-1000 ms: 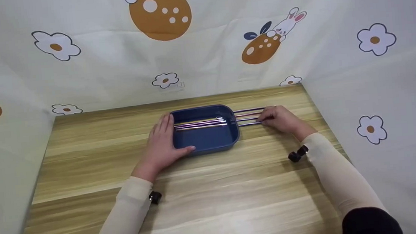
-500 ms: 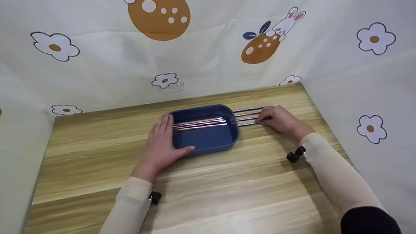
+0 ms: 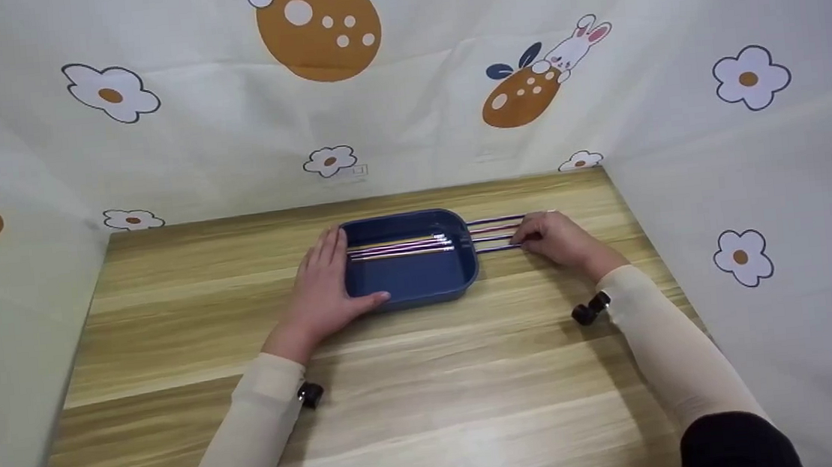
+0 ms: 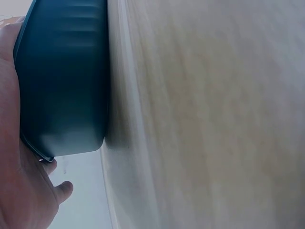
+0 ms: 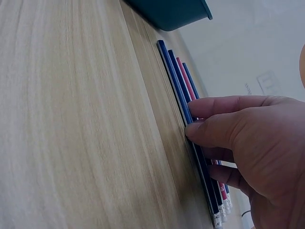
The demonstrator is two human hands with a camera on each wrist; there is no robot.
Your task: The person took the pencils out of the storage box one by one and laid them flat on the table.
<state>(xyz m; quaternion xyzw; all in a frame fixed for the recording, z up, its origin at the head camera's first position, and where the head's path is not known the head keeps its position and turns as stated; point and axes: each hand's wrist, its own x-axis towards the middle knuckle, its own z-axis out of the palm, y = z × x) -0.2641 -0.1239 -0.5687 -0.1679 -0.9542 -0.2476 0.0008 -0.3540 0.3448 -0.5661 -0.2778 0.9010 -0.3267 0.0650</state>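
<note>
A dark blue rectangular box (image 3: 413, 283) stands on the table, with several pencils (image 3: 399, 251) lying lengthwise inside, their eraser ends to the right. My left hand (image 3: 326, 279) holds the box's left end, thumb along the front rim and fingers over the end; the left wrist view shows two fingertips (image 4: 64, 189) past the box's edge. To the right of the box, several more pencils lie side by side on the table, blue ones and a pinkish-red one (image 5: 187, 78). My right hand (image 3: 556, 238) pinches the nearest blue pencil (image 5: 174, 78) between thumb and forefinger, its other fingers over the row.
The wood-grain table (image 3: 431, 405) ends at a pale printed cloth (image 3: 226, 130) behind, with more cloth rising on the left and right. Small black cameras (image 3: 588, 310) hang at both wrists.
My right hand has shifted very slightly left along the pencils. The left hand, the box and the pencils in it stay where they were.
</note>
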